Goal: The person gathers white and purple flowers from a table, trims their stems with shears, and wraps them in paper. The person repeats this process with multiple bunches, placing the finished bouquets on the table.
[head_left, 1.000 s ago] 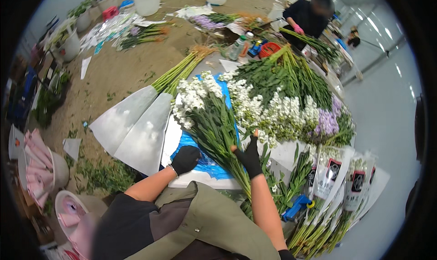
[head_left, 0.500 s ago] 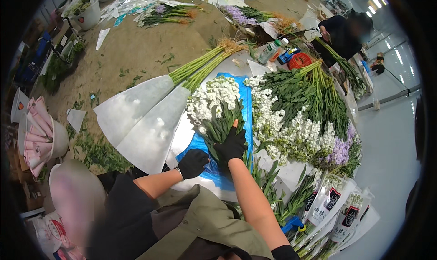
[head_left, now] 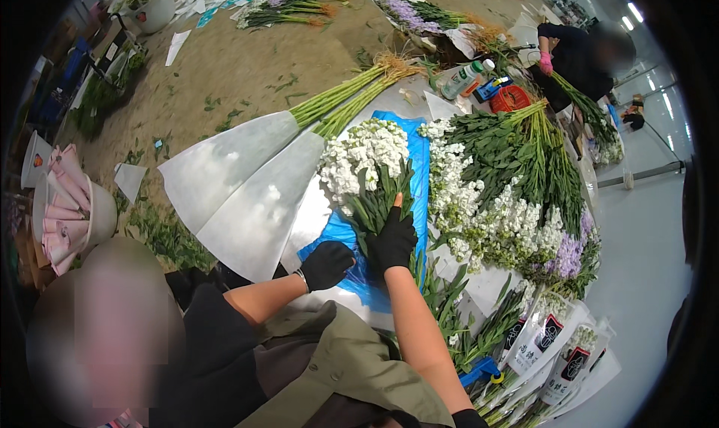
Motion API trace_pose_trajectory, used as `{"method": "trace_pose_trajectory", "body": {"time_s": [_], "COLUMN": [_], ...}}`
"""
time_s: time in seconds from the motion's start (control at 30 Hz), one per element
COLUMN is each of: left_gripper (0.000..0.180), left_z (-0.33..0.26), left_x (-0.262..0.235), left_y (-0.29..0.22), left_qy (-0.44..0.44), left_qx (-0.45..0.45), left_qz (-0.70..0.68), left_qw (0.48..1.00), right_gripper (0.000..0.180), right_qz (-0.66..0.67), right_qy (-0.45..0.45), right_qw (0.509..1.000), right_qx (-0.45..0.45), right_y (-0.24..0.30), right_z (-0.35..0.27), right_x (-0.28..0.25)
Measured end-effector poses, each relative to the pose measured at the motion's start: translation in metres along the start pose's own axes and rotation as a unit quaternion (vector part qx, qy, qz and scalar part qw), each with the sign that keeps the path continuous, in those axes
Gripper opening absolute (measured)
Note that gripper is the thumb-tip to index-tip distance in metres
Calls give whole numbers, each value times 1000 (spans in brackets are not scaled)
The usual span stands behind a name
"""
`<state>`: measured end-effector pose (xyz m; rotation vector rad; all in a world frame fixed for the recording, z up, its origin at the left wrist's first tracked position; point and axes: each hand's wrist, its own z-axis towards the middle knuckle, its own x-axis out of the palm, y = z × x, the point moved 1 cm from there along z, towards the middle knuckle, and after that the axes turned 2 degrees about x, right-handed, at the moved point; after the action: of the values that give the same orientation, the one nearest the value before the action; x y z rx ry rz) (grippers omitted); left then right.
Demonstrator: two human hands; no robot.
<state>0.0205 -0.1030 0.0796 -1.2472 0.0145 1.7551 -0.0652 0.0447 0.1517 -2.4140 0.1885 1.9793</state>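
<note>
A bunch of white stock flowers (head_left: 367, 155) with dark green leaves lies on a blue plastic sheet (head_left: 422, 155) in front of me, blooms pointing away. My right hand (head_left: 393, 241), in a black glove with a bare fingertip, is closed round the leafy stems below the blooms. Close by on the left, over the sheet, is my left hand (head_left: 327, 265), also black-gloved. Its fingers are curled in, and anything inside them is hidden. Left of the bunch lie two bundles in white paper sleeves (head_left: 232, 158), with green stems and brown roots pointing away.
More white stock (head_left: 479, 211) with leafy stems is heaped on the right, beside lilac blooms (head_left: 567, 256). Sleeved bouquets (head_left: 565, 368) stand at lower right. Bottles (head_left: 460, 80) and a red basket (head_left: 511, 98) sit behind. A co-worker (head_left: 580, 57) holds stems at far right; another person (head_left: 112, 331) is at lower left.
My view has shifted slightly, while both hands stay much the same on and beside the bunch. The co-worker's pink-gloved hand now shows on the stems. The person at lower left appears larger.
</note>
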Motion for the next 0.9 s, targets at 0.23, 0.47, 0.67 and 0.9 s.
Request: {"method": "trace_pose_trajectory", "body": {"time_s": [0.23, 0.47, 0.67, 0.9], "left_gripper": [25, 22, 53, 94], "left_z": [-4, -14, -38, 7], "left_x": [-3, -1, -17, 3], "left_y": [-2, -22, -34, -58], "left_qy": [13, 94, 167, 270], "left_qx": [10, 96, 210, 55], "left_qz": [32, -23, -76, 101], "left_qw": [999, 991, 960, 956], "right_gripper": [111, 81, 56, 54], "right_qz": [165, 591, 722, 817], "right_qy": [30, 168, 161, -113], "right_qw": [985, 778, 670, 564], "right_qx": [-28, -130, -66, -31], "right_y": [-27, -143, -217, -286], "right_z": [14, 16, -57, -126], "right_x": [-17, -3, -48, -106]}}
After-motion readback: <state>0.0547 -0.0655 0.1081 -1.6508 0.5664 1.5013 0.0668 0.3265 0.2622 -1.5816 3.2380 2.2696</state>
